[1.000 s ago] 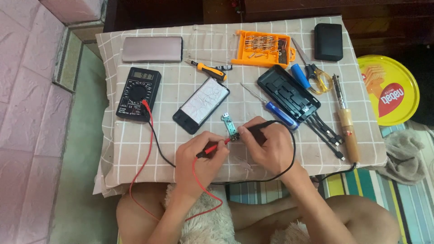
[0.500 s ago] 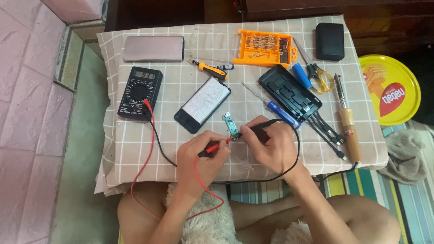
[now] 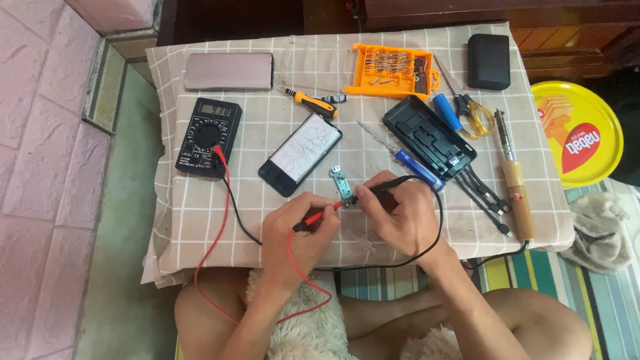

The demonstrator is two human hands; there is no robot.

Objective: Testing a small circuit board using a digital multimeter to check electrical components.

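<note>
Head view: we find the left hand (image 3: 297, 233) with fingers clenched on the red probe (image 3: 320, 215), its tip touching the small green circuit board (image 3: 343, 186). The right hand (image 3: 400, 213) grips the black probe (image 3: 383, 187) against the same board. The board lies on the checked worktop (image 3: 200, 213), just beside the smartphone (image 3: 300, 154). Both leads run to the black multimeter (image 3: 208, 137) at the left. A soldering iron (image 3: 515, 180) lies well apart, right.

Home repair spot: cloth-covered low table (image 3: 200, 220), multimeter (image 3: 208, 137), soldering iron (image 3: 515, 180).
</note>
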